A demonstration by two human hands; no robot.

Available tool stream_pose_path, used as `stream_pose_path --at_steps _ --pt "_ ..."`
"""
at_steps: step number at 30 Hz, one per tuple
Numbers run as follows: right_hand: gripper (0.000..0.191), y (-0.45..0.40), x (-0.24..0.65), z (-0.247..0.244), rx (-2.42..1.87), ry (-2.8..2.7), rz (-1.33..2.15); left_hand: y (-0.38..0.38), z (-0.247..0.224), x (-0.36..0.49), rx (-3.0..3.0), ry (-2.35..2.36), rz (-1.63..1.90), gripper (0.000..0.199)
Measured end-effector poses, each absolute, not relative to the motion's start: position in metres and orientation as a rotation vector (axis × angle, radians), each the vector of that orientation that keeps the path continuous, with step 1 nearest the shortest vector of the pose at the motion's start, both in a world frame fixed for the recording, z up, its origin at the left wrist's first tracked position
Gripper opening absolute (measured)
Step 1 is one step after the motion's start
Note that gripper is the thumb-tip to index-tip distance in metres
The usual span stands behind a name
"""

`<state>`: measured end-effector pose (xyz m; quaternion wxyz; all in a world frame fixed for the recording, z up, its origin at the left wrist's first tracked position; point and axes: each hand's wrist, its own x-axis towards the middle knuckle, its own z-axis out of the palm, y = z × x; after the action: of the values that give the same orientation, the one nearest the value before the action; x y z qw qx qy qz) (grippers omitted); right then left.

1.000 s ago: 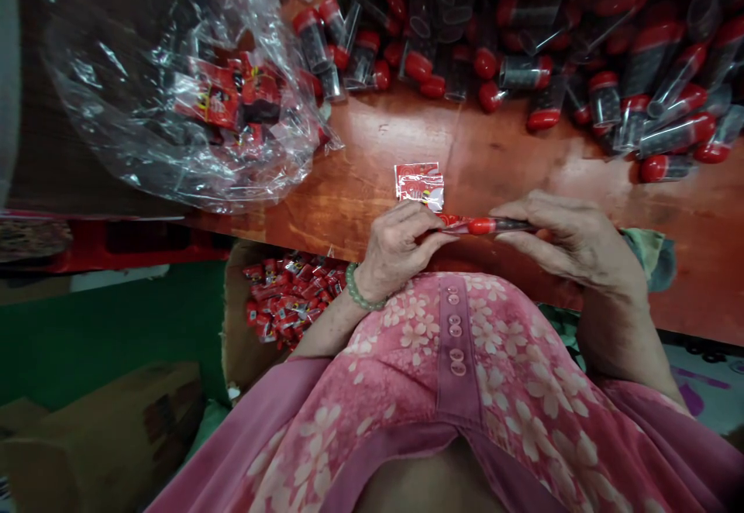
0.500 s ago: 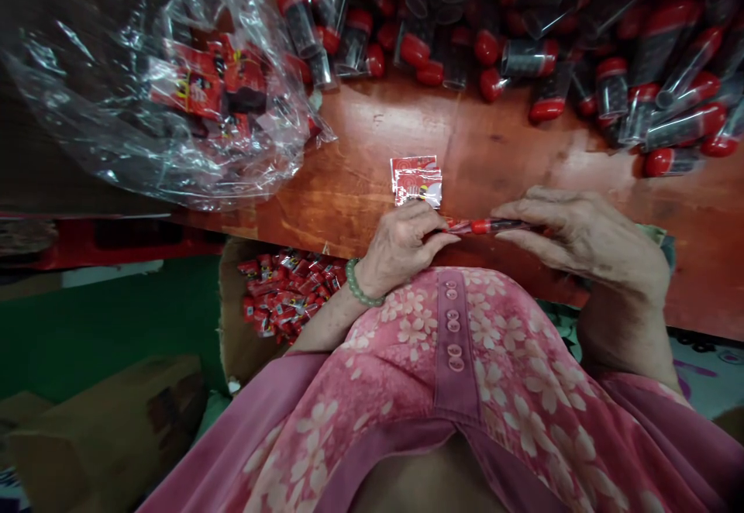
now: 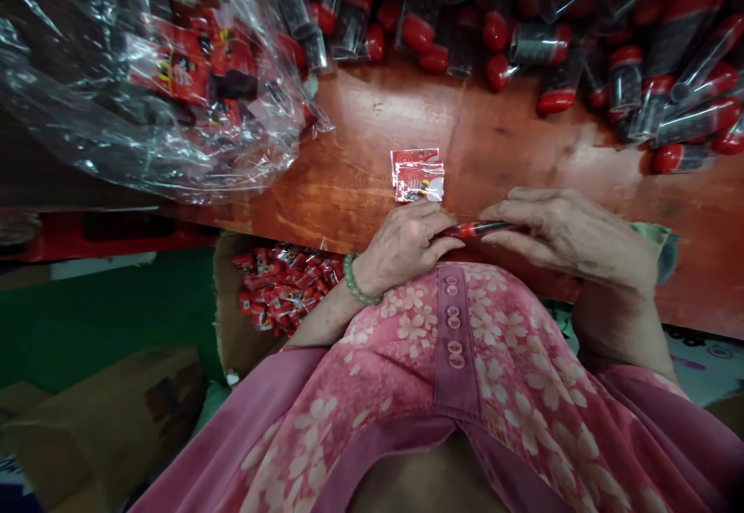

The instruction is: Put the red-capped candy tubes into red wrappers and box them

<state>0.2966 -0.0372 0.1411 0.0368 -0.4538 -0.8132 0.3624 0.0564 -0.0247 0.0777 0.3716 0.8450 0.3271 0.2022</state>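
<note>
Item: one slim piece [image 3: 480, 228], red toward its left end and dark toward its right, held level just over the table's near edge, close to the body. Left hand [image 3: 407, 240]: thumb and fingers pinch the red end. Right hand [image 3: 561, 230]: fingers and thumb pinch the dark end; between them the two grips presumably keep it straight and leave its middle bare. Two or more flat packets [image 3: 418, 180], overlapping, lie on the table [image 3: 360, 129] just beyond the left knuckles, within easy reach, I judge. Red-capped tubes [image 3: 540, 42], many, heaped along the far side, likely to spare working room. Clear bag [image 3: 226, 160], red packs inside, toward the left end. Box [image 3: 232, 331] of red packs, below the near edge at left. Cloth [image 3: 659, 238], by the right wrist, purpose unclear to me.
</note>
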Motion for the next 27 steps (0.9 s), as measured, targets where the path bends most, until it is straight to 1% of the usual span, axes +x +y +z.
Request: stream_pose_path --at_steps 5,9,14,15,17,22,24,27 --pt "0.032 -0.033 0.294 0.121 -1.384 -2.208 1.404 -0.022 0.077 0.058 1.674 0.844 0.421 0.02" --pt "0.034 -0.031 0.292 0.104 -1.342 -1.876 1.68 -0.018 0.072 0.058 1.273 0.773 0.312 0.025" --pt "0.037 -0.029 0.292 0.091 -1.309 -1.62 1.976 -0.006 0.067 0.056 1.064 0.676 0.197 0.031" --pt "0.037 -0.028 0.292 0.09 -1.316 -1.554 2.002 -0.003 0.066 0.055 1.055 0.681 0.193 0.033" --pt "0.035 -0.027 0.29 0.089 -1.342 -1.484 1.95 0.002 0.065 0.054 1.05 0.692 0.191 0.036" --pt "0.026 -0.027 0.282 0.092 -1.323 -1.667 1.695 0.005 0.061 0.054 0.951 0.639 0.17 0.043" --pt "0.028 -0.029 0.28 0.09 -1.317 -1.676 1.716 0.004 0.06 0.056 0.948 0.622 0.174 0.046" --pt "0.033 -0.031 0.281 0.085 -1.306 -1.589 1.856 0.004 0.061 0.058 1.007 0.61 0.161 0.05"
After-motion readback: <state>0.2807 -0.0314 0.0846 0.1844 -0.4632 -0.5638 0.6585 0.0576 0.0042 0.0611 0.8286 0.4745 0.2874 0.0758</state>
